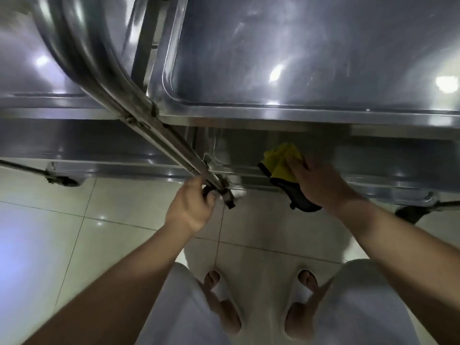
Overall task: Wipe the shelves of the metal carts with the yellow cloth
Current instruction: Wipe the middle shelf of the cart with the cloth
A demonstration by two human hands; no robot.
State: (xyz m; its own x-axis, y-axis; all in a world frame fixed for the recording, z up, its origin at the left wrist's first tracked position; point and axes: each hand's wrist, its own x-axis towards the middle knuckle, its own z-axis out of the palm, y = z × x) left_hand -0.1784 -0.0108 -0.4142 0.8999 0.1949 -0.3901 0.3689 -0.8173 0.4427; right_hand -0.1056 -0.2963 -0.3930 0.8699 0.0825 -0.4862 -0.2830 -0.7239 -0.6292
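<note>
View: head cam, looking steeply down past two steel carts to a tiled floor (74, 220).
Right cart: top shelf (311, 58) is a shallow steel tray w/ raised rim, streaky, ceiling lights reflected in it; lower shelf (373, 155) shows beneath its front edge.
Left cart: top shelf (27, 58) at upper left, just beside the right cart; its lower shelf (99, 148) shows below.
Handle tubes: two curved steel tubes (82, 51) run from upper left down to the corner post (199, 168) btwn the carts.
Yellow cloth: bunched yellow cloth (283, 161) w/ a dark underside or edge hanging down; lies on the front rim of the right cart's lower shelf, partly draped over the edge.
Right hand: right hand (321, 183) palm-down on the cloth, fingers spread over it, pressing it to the rim; part of the yellow sticks out past the fingertips.
Left hand: left hand (191, 207) clenched around the bottom end of the corner post, near a dark fitting; just left of the cloth, not touching it.
Casters: one dark caster (62, 181) under the left cart, another (410, 212) at far right under the right cart.
Person: white trousers, feet in open sandals (307, 280) on the tiles, standing close to the carts.
</note>
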